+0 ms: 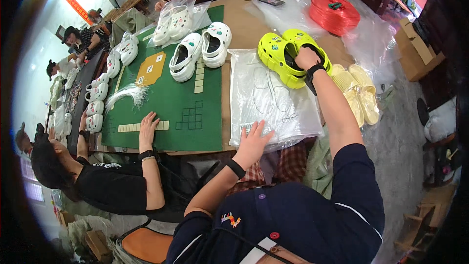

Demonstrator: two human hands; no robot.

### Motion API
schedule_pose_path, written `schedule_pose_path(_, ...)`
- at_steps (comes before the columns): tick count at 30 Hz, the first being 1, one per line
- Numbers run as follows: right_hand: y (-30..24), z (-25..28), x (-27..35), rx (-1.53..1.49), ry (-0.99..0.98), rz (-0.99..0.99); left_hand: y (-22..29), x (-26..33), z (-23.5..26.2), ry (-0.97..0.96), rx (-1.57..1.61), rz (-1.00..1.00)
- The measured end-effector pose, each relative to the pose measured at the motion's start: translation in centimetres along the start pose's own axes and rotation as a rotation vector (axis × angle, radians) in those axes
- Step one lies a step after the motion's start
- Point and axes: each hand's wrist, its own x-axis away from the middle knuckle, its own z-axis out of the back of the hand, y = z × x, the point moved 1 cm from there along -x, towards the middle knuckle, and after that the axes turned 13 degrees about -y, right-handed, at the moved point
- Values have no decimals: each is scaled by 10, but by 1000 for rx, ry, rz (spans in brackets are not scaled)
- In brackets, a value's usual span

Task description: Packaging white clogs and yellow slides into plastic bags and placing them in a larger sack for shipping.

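Note:
A pair of lime-green clogs (294,58) with small charms on the toes is at the far end of a clear plastic bag (273,117) printed with shoe outlines. My right hand (308,58) reaches into the opening of the right clog and grips it; the fingertips are hidden inside the shoe. On the near part of the bag rests my left hand (253,143), fingers spread, holding nothing. Cream slippers in clear wrap (359,90) lie to the right of the clogs. Two white clogs (201,51) stand to the left on the green mat (195,112).
At the far right of the table sits a roll of red plastic twine (337,12), beside loose clear bags and a phone (271,1). A co-worker's hand (147,129) rests on the mat at left. Another person across the table handles bagged white clogs (173,24).

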Motion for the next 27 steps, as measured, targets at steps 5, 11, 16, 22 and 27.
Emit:
schedule_pose_path(5, 12, 2, 1, -72, 89, 7, 2, -11, 30, -157, 89, -43)
schedule_pose_path(11, -13, -14, -12, -36, 119, 196, -56, -89, 136, 155, 258, -50)
schedule_pose_path(16, 43, -17, -7, -43, 212, 188, -104, -210, 99, 168, 84, 148)
schedule_pose_path(22, 14, -11, 0, -40, 140, 172, -172, -175, 63, 69, 215, 385)
schedule_pose_path(27, 27, -10, -12, -45, 138, 133, -128, -169, 91, -32, 31, 398)
